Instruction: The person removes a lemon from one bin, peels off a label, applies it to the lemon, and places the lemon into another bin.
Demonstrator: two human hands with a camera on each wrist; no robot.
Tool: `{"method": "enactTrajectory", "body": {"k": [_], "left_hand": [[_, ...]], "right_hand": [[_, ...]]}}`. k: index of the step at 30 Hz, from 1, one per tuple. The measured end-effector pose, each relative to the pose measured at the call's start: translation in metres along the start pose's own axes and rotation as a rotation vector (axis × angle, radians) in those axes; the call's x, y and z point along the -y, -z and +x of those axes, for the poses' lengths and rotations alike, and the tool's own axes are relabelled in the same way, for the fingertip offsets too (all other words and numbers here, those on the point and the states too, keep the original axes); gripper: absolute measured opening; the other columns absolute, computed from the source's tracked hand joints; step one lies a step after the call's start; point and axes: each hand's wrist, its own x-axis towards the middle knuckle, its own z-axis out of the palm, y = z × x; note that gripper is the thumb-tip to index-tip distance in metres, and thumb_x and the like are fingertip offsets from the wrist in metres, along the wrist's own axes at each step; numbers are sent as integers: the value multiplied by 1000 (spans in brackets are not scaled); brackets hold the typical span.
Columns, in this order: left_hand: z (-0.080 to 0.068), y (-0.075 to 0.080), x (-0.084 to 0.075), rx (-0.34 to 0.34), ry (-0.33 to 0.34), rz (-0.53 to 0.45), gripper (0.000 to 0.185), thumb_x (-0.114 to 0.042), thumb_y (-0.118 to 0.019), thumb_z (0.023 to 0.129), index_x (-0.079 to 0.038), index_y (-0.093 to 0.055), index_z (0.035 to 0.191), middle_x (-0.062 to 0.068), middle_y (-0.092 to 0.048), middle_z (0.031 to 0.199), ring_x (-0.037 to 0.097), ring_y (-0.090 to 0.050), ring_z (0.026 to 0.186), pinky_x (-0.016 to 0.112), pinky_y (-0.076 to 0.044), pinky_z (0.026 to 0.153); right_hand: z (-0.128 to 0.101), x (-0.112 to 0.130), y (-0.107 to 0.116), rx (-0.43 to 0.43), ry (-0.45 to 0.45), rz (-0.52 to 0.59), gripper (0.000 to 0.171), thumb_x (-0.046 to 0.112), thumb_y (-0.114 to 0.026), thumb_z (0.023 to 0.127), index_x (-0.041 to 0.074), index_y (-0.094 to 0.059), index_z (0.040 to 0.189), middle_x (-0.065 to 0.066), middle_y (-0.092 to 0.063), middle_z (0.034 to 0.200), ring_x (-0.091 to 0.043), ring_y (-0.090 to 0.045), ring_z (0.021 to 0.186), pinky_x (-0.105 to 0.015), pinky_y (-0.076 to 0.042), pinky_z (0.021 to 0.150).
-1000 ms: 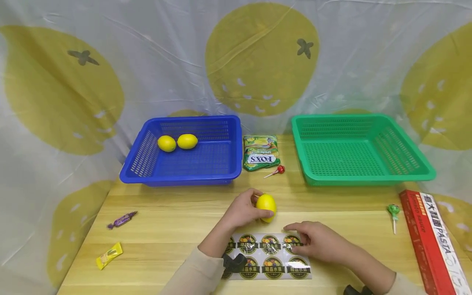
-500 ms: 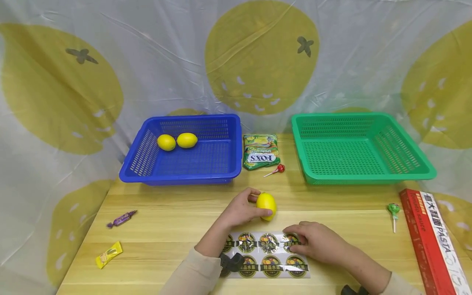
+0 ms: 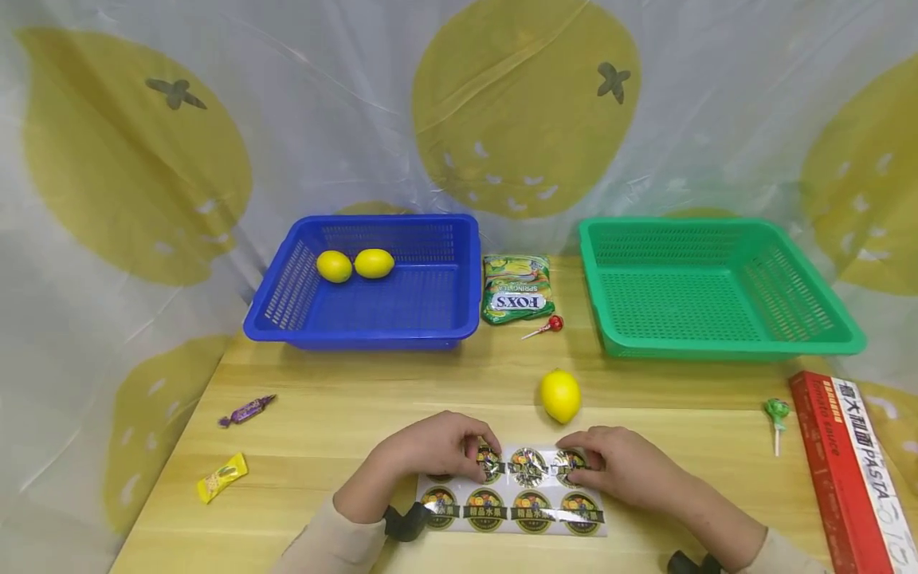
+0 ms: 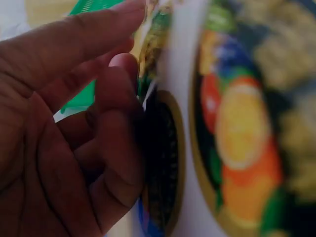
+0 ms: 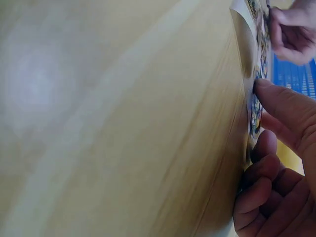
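While both hands worked at the sticker sheet (image 3: 512, 494) on the tabletop (image 3: 337, 406), nothing had yet come off it: every round label that showed sat in its row, though the hands hid parts of the upper row. The left hand (image 3: 426, 450) had its fingers (image 4: 106, 98) curled and pinching at the edge of a label near the left end of the upper row, and the left wrist view showed that edge bent up against the fingertips. The right hand (image 3: 624, 470) lay over the right end of the same row, its fingers (image 5: 281, 106) bent and pressing the sheet's edge; whether they pinched a label or merely held the sheet down could not be told.

Just beyond the fingers of the right hand, a loose lemon (image 3: 560, 395) rested on the wood, touched by neither hand and bearing no label that could be seen. Well beyond the left hand's fingers, two lemons (image 3: 355, 265) sat in the blue basket (image 3: 362, 331). Far past the right hand's fingers, the green basket (image 3: 724, 344) held nothing.

Judged from this, the work was at an early stage: one label was being lifted, none of the lemons was seen to carry one, and the green basket had received nothing.
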Motion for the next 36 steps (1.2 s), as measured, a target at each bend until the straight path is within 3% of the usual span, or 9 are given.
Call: {"method": "enactTrajectory", "body": {"k": [7, 16, 24, 29, 36], "left_hand": [[2, -6, 2, -21, -1, 101, 30, -12, -84, 82, -23, -76, 108, -12, -58, 69, 1, -51, 61, 19, -44, 60], [6, -4, -2, -37, 37, 119, 38, -16, -87, 79, -28, -73, 112, -10, -58, 68, 4, -51, 58, 21, -42, 57], [4, -7, -2, -30, 64, 126, 38, -16, -87, 79, -30, -73, 112, -10, -58, 68, 5, -52, 59, 21, -43, 57], [4, -8, -3, -30, 63, 123, 38, -15, -86, 79, -29, -73, 112, -10, -58, 68, 5, -52, 59, 21, -42, 58], [3, -6, -2, -27, 66, 120, 38, -16, -86, 80, -28, -73, 113, -10, -58, 68, 5, -51, 59, 22, -42, 57]], "right_hand": [[0, -2, 4, 5, -17, 16, 36, 37, -77, 90, 21, -72, 122, 19, -45, 69, 5, -39, 62, -19, -39, 61], [2, -3, 5, 7, -14, 37, 31, 35, -78, 89, 23, -71, 117, 19, -46, 67, 5, -40, 59, -18, -39, 58], [2, -1, 7, 32, -49, 121, 9, 27, -75, 93, 28, -67, 99, 16, -45, 66, 3, -41, 59, -19, -38, 56], [-2, -2, 10, -8, -23, 167, 13, 21, -73, 94, 30, -65, 89, 15, -44, 67, 3, -42, 61, -19, -40, 57], [-4, -4, 18, -65, 1, 169, 12, 20, -76, 92, 27, -66, 91, 12, -54, 82, 0, -49, 73, -19, -45, 63]]}}
